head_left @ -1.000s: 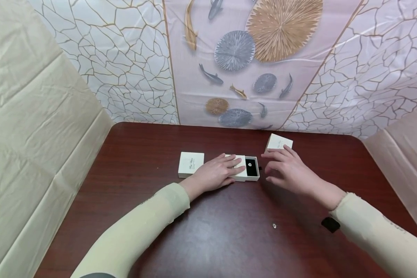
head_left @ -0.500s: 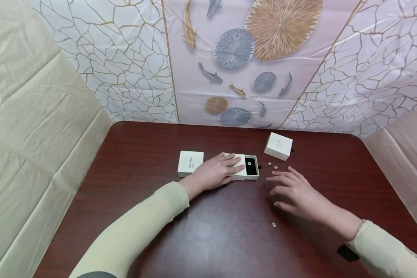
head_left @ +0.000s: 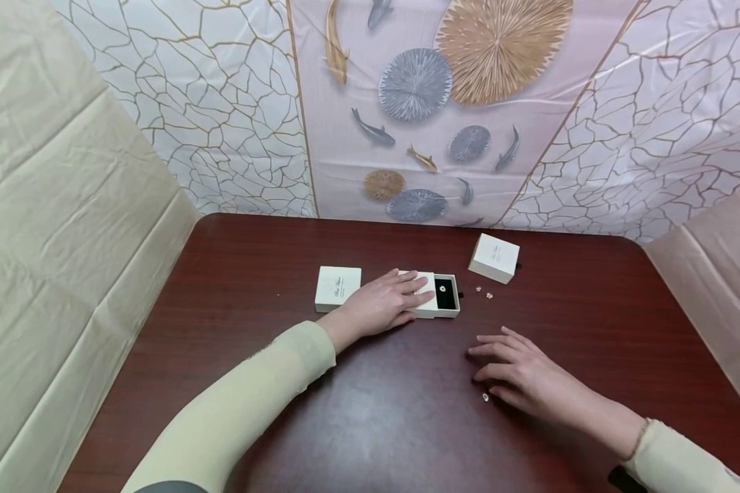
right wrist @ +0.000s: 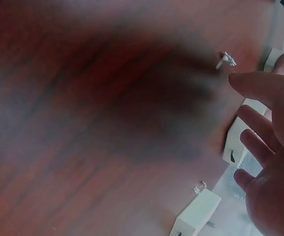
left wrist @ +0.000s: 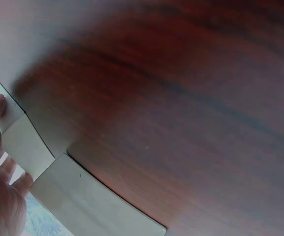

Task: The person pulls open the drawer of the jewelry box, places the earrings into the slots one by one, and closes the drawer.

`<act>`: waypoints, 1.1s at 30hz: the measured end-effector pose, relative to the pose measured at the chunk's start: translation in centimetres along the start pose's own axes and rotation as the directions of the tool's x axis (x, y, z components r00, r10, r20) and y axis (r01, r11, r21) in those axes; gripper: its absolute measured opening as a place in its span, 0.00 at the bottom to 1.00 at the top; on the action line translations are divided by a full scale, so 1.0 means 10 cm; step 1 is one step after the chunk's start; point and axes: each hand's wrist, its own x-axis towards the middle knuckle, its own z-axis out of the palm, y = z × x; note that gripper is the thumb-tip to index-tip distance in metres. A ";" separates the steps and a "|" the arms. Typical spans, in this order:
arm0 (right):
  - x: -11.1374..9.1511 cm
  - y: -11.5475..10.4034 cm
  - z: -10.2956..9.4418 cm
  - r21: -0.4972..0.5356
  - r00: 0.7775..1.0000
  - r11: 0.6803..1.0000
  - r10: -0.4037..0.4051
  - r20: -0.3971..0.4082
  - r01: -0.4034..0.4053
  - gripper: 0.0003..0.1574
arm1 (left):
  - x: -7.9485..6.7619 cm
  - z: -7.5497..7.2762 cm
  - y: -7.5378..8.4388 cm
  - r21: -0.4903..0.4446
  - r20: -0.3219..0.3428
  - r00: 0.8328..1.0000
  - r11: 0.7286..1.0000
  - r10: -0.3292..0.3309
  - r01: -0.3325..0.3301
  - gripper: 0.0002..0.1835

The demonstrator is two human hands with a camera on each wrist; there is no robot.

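My left hand [head_left: 373, 305] rests on a white slide-out box [head_left: 425, 314], fingers stretched across its top and thumb at its near side. The drawer's black insert [head_left: 447, 301] shows on the right, with one small shiny earring [head_left: 442, 289] on it. My right hand [head_left: 527, 376] hovers over the table with loosely bent fingers, holding nothing. Beside its thumb lies a stud earring [head_left: 485, 397]; the right wrist view shows the post of this earring [right wrist: 226, 60], just off the thumb tip.
A closed white box [head_left: 338, 286] stands left of the drawer box. Another white box [head_left: 495, 258] sits at the back right, with two small earrings [head_left: 490, 296] in front of it. The dark red wooden table [head_left: 247, 260] meets a patterned cloth [head_left: 370, 137] behind.
My right hand has drawn back from the back-right box toward the near earring, uncovering that box and the two small earrings before it. The left hand has stayed on the drawer box.
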 end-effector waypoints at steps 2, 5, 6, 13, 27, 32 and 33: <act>-0.02 -0.02 0.03 0.014 1.000 1.000 -0.002 0.003 0.002 0.25 | 0.00 0.00 0.00 -0.003 -0.001 1.000 1.000 -0.002 0.002 0.28; -0.04 -0.06 0.06 0.026 1.000 1.000 -0.003 0.014 0.003 0.23 | 0.00 0.01 0.00 -0.015 -0.003 1.000 1.000 -0.004 0.004 0.28; -0.04 -0.07 0.06 0.028 1.000 1.000 -0.003 0.016 0.003 0.22 | 0.00 0.01 0.00 -0.018 -0.004 1.000 1.000 -0.004 0.004 0.28; -0.04 -0.12 0.07 0.034 1.000 0.999 0.004 0.025 -0.005 0.20 | 0.00 0.02 0.01 -0.011 -0.005 1.000 1.000 -0.007 0.007 0.28; 0.01 -0.12 0.12 0.029 1.000 0.999 0.013 -0.005 -0.013 0.18 | 0.00 0.01 0.00 -0.006 -0.001 1.000 1.000 -0.014 0.014 0.28; 0.05 -0.08 0.15 0.034 0.999 0.999 0.021 -0.026 -0.020 0.18 | 0.00 0.01 0.01 -0.009 0.004 1.000 1.000 -0.017 0.017 0.28; 0.06 -0.07 0.15 0.037 0.999 0.999 0.024 -0.031 -0.023 0.19 | 0.00 0.01 0.01 -0.011 0.004 1.000 1.000 -0.017 0.017 0.28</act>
